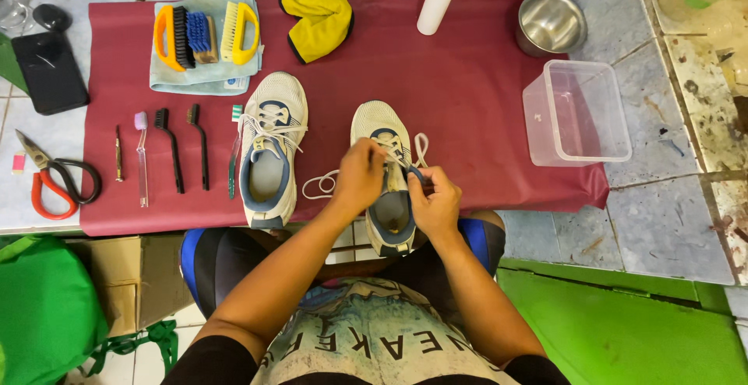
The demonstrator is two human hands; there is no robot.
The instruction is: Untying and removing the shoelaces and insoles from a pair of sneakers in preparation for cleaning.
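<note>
At the near edge of the desk, the right-hand shoe lay, light and soft; the left hand pinched its limp white lace, the right hand pinched the tongue, best gripped at the stiffer heel

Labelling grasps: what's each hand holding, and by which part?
Both hands are on the right shoe. The left hand pinches its white lace near the eyelets; the right hand grips the tongue top.

Both hands, left hand and right hand, grip the right sneaker laces
</note>
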